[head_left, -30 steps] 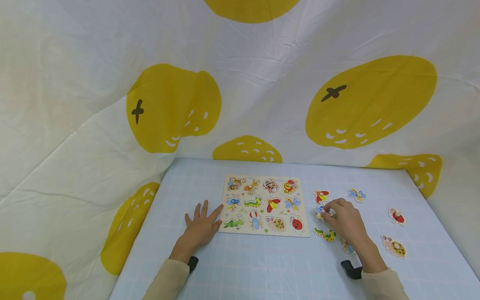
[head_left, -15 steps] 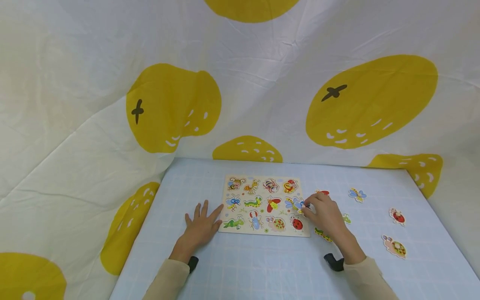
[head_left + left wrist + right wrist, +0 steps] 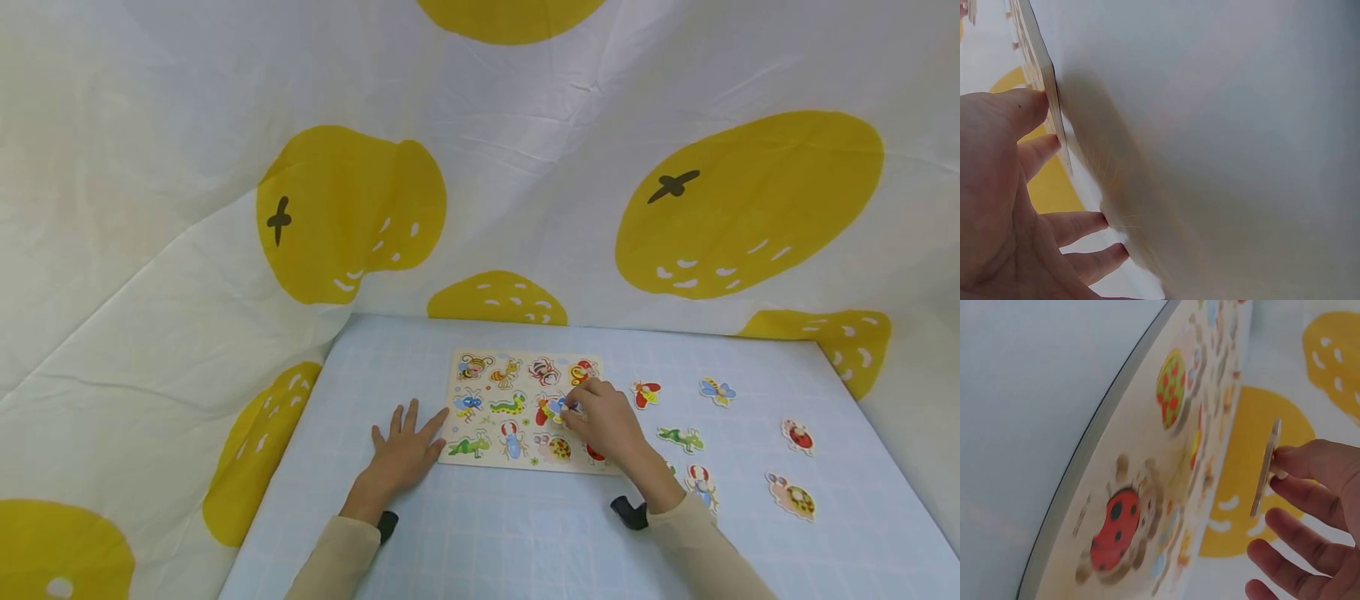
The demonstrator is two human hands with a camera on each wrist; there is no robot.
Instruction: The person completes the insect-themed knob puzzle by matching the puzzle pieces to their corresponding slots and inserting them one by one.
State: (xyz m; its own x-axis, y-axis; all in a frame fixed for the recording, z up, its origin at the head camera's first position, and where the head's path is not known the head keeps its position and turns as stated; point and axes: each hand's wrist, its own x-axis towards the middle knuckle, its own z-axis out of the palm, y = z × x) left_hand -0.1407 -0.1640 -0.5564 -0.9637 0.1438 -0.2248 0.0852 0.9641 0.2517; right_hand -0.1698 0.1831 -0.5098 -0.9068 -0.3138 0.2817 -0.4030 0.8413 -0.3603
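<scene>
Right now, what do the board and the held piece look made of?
Board: probably wood or fibreboard, smooth and matt; its bare face looks pale tan.
Held piece: likely thin wood too, by its pale, matt edge.
Peg: pale, wood or plastic unclear.

A thin wooden piece (image 3: 1264,481), partly blue, is pinched by its knob in the right hand's (image 3: 606,418) fingertips — apart from the pale, insect-printed board (image 3: 497,462), which lies flat beneath that hand, its left edge at the left hand's (image 3: 403,458) thumb.
</scene>
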